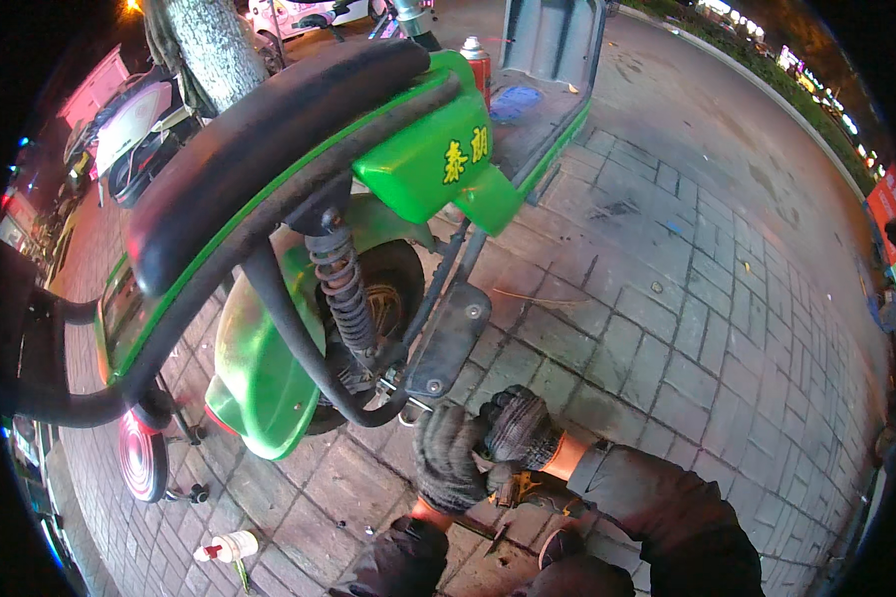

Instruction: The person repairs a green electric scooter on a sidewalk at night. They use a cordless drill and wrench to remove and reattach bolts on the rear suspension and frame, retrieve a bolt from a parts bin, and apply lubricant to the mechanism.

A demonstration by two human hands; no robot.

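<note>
Both my hands wear grey knit gloves and meet beside the rear wheel of a green scooter (423, 169). My left hand (446, 453) is closed, near a thin metal rod (418, 404) sticking out by the axle; whether it touches the rod, I cannot tell. Against it, my right hand (521, 428) is curled with fingers bent. Whatever lies between the two hands is hidden by the gloves. Just below them is a yellow-and-black power tool (518, 490), partly covered. A coil-spring shock absorber (343, 284) and a dark flat plate (448, 338) are close to the wheel.
A long black seat (279, 149) and bent frame tubes overhang the wheel. On the brick paving (667, 328) at lower left lies a white container with a red part (231, 546). A red spray can (476, 72) stands on the footboard. A tree trunk (206, 50) and parked scooter (134, 129) are behind.
</note>
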